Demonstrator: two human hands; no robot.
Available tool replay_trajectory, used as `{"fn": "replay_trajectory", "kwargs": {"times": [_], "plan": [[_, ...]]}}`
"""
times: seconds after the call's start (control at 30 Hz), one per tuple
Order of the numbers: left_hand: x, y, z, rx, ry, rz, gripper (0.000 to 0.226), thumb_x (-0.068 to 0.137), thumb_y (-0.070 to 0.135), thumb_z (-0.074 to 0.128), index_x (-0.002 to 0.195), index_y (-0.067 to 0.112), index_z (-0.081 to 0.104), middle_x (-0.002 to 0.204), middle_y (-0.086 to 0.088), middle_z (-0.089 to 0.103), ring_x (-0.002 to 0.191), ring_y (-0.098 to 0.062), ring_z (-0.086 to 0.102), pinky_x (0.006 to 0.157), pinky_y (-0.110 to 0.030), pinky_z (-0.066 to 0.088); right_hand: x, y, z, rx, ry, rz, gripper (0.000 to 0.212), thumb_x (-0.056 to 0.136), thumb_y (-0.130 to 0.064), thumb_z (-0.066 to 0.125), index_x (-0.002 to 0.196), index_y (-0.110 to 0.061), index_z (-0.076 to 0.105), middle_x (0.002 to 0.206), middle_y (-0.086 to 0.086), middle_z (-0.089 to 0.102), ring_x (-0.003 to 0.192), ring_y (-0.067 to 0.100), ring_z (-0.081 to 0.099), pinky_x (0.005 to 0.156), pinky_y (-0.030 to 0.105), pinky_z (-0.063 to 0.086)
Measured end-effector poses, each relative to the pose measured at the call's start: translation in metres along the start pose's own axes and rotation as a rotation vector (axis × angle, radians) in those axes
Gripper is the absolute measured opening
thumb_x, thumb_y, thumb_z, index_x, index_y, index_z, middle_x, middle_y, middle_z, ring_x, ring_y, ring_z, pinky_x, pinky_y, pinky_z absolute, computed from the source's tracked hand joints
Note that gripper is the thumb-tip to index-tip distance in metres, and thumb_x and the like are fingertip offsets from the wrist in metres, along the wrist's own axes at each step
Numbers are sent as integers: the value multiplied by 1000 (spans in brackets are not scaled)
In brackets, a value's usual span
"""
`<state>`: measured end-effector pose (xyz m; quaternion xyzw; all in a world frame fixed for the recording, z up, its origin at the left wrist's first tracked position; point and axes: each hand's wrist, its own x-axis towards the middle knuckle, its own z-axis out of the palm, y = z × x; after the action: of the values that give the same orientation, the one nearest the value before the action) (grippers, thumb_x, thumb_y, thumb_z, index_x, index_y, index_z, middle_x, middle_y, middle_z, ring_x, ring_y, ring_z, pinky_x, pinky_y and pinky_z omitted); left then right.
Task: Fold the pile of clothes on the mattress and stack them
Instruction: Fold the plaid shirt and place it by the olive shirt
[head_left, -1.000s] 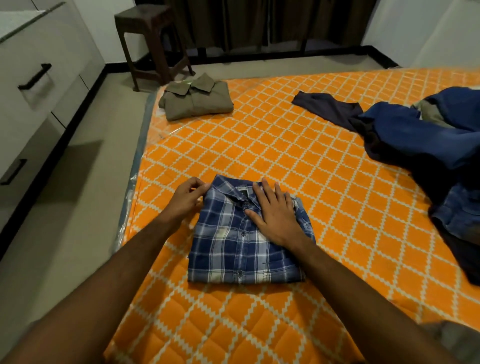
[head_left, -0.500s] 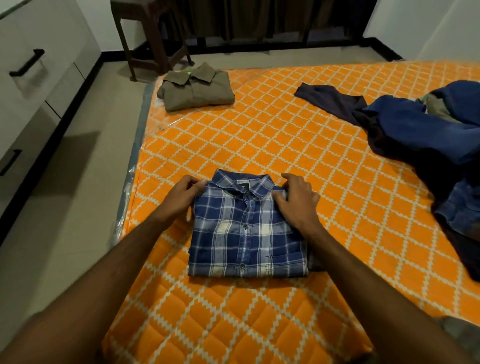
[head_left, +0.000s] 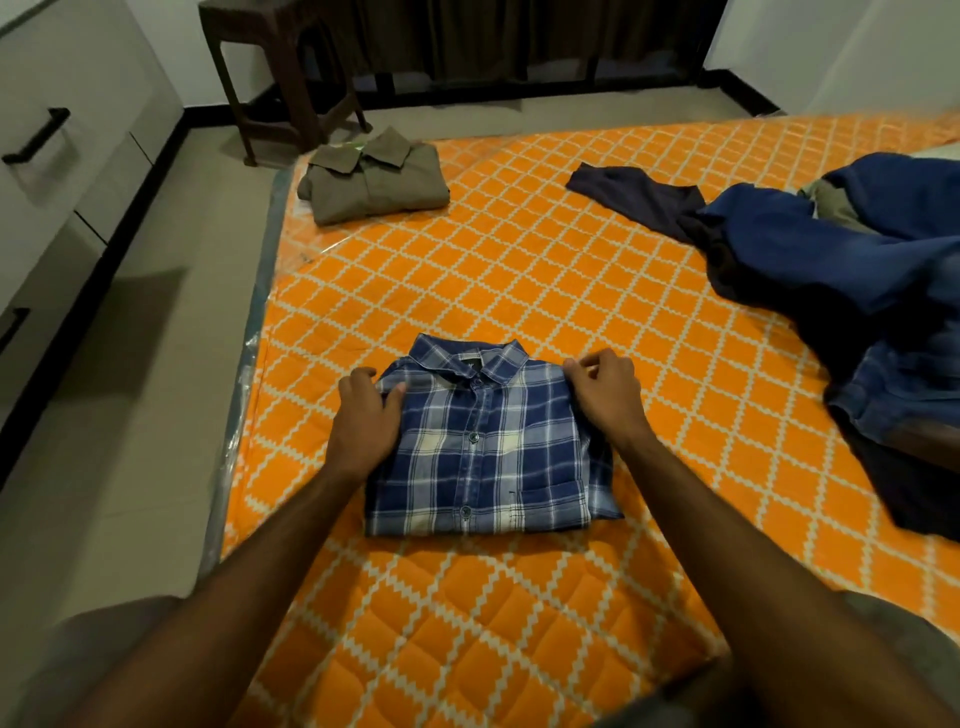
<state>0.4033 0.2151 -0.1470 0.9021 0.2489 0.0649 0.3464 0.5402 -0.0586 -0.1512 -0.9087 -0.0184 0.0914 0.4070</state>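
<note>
Near the mattress's (head_left: 519, 270) left edge lies the folded plaid shirt (head_left: 483, 447), its shoulders pinched by the left hand (head_left: 366, 415) and right hand (head_left: 602, 397), with an olive shirt (head_left: 374, 182) at the far-left corner and unfolded clothes (head_left: 831, 260) rightward.

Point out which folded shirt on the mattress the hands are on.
The blue plaid shirt, near the mattress's front edge, with the left hand and right hand at its shoulders. The olive shirt lies untouched at the far corner.
</note>
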Motion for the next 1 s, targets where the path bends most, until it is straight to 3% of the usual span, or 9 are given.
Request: {"fn": "replay_trajectory", "kwargs": {"times": [0.07,0.13,0.33,0.47,0.5,0.57,0.67,0.83,1.0], "plan": [[-4,-1,-8,16,-97,-116,56,101,56,40,125,5,45,123,-14,55,99,-30,56,81,-39,46,-20,4,2,-64,-122,83,81,89,-77,43,134,-9,48,139,15,44,119,35,52,99,54,47],[-8,1,-10,57,-202,-192,62,98,66,35,119,10,49,110,-6,57,97,-30,58,82,-40,48,-36,8,9,-135,-190,86,87,88,-80,42,136,-7,42,140,16,41,118,36,52,97,51,48],[-20,11,-5,-127,-214,-314,70,92,75,40,114,14,66,108,-10,70,94,-32,66,91,-48,54,-55,-14,12,104,-271,118,73,93,-61,58,140,-12,32,126,9,58,103,30,64,88,49,56],[-27,20,-7,-395,-199,-359,45,98,59,50,102,18,68,106,-9,70,97,-33,67,94,-49,53,-66,-21,4,216,-234,67,40,101,-37,59,128,-14,40,112,3,58,91,21,61,68,28,48],[-25,24,-10,-467,-208,-354,41,99,54,52,107,17,67,109,-9,70,99,-33,66,95,-49,53,-65,-26,2,250,-237,34,36,102,-33,59,129,-15,42,115,3,59,96,23,61,71,27,48],[-14,32,-21,-533,-191,-316,40,100,49,53,119,15,65,118,-11,69,103,-34,66,96,-51,53,-52,-44,-3,269,-224,-44,44,102,-30,59,140,-15,42,130,6,58,111,30,61,86,41,53],[28,52,-53,-617,-107,-207,43,101,45,54,127,12,63,123,-13,67,105,-34,66,93,-48,53,-13,-90,-11,308,-200,-130,47,101,-31,60,143,-18,42,137,6,56,113,29,62,95,53,53],[150,89,-133,-724,55,-64,42,99,44,58,126,11,60,125,-12,66,111,-31,64,96,-43,53,94,-206,-22,405,-158,-260,44,100,-25,62,139,-15,45,133,9,58,114,28,62,97,52,52],[300,104,-205,-736,33,-68,35,95,38,65,121,14,65,113,-7,71,94,-21,70,75,-30,57,241,-326,22,443,-117,-330,34,97,-20,64,127,-10,49,124,11,62,110,26,63,98,51,52]]}}
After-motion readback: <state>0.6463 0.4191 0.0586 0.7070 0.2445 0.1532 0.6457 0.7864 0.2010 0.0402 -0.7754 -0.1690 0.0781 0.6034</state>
